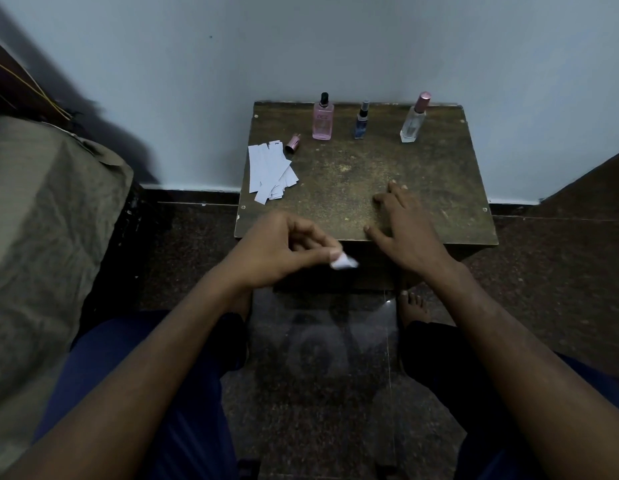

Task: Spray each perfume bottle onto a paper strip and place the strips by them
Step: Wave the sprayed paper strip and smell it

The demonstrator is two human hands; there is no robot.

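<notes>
Progress: none visibly sprayed | pink bottle (323, 116), blue bottle (361, 120), clear bottle (414, 118) far on desk (439, 202), no strips beside | strip pile (270, 173) far-left | left hand (280, 249) fingers pinching paper strip (342, 262) | right hand (403, 220) fingers relaxed on desk.

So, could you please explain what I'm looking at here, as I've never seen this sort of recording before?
There is no machine: a person wears a camera on the head, looking down at their own two bare hands, and this is the only view. In front stands a small worn wooden table against a wall. On it are three perfume bottles: a pink bottle with its cap off, a small blue bottle and a clear bottle with a pink cap. A loose pink cap lies beside a pile of white paper strips. The left hand pinches a paper strip just off the table's near edge. The right hand rests open on the table.
</notes>
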